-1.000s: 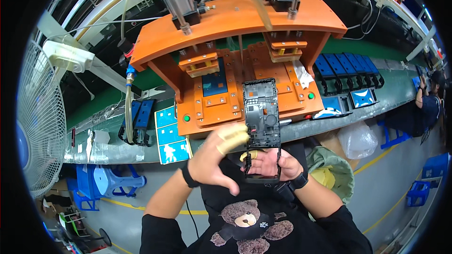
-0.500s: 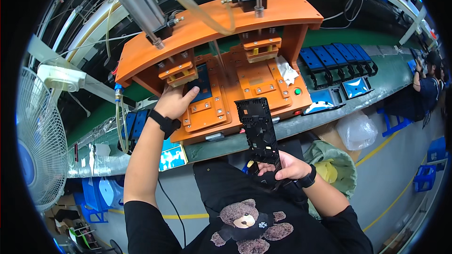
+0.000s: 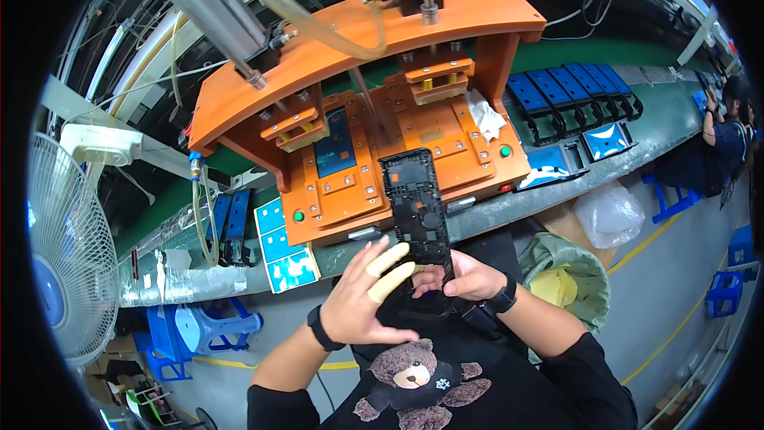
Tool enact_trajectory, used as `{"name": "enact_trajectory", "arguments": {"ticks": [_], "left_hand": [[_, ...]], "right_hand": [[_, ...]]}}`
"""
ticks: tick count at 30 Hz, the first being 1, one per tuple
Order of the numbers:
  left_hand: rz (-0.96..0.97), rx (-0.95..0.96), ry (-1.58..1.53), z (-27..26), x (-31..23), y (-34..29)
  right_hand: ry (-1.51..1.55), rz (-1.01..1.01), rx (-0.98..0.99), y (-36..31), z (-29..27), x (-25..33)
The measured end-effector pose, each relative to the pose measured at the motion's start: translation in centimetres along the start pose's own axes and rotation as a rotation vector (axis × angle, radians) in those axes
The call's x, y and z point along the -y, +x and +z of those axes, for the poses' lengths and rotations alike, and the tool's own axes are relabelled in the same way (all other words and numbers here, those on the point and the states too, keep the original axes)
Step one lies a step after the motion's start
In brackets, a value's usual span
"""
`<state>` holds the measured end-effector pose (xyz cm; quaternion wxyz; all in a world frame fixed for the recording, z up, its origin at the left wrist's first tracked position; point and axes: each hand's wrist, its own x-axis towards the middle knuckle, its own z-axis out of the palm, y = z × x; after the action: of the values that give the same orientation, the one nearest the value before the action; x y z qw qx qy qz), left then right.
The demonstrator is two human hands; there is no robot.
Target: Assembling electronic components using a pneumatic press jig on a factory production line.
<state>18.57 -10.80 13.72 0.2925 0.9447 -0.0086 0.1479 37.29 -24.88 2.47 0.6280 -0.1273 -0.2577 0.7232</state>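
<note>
A long black plastic housing, with its ribbed inner side showing, is held up in front of me. Gripping its lower end is my right hand, thumb in front and fingers behind. My left hand is beside the housing's lower left edge, its fingers apart and yellow covers on two of them; whether a fingertip touches the housing I cannot tell. Beyond them stands an orange two-station press. In its left station lies a blue-faced panel, under the raised left press head.
Several blue-faced black housings line the bench at right, near a white cloth. Blue film sheets lie left of the press, beside more housings. A fan stands far left; a green-lined bin sits lower right.
My left hand has left the press's left station and come back toward me, beside the housing. The housing, still in my right hand, has shifted slightly left and up.
</note>
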Motion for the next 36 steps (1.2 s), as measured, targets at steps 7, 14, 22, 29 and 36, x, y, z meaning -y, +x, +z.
{"name": "enact_trajectory", "arguments": {"ticks": [7,14,22,29,36], "left_hand": [[-0.069,-0.145,0.072,-0.5,1.0,-0.8],[-0.223,-0.213,0.114,-5.3,4.8,0.4],[-0.238,-0.121,0.348,-8.1,9.5,3.2],[-0.307,0.042,0.395,-8.7,9.6,3.7],[-0.206,-0.164,0.215,-8.9,8.9,2.1]], "right_hand": [[-0.01,0.073,-0.055,2.9,3.2,0.8],[-0.431,-0.34,-0.189,0.9,4.1,4.5],[-0.61,-0.4,-0.042,-1.4,10.2,7.1],[-0.225,-0.731,0.246,-1.3,18.5,10.1],[0.039,-0.408,0.668,1.1,22.2,12.2]]}}
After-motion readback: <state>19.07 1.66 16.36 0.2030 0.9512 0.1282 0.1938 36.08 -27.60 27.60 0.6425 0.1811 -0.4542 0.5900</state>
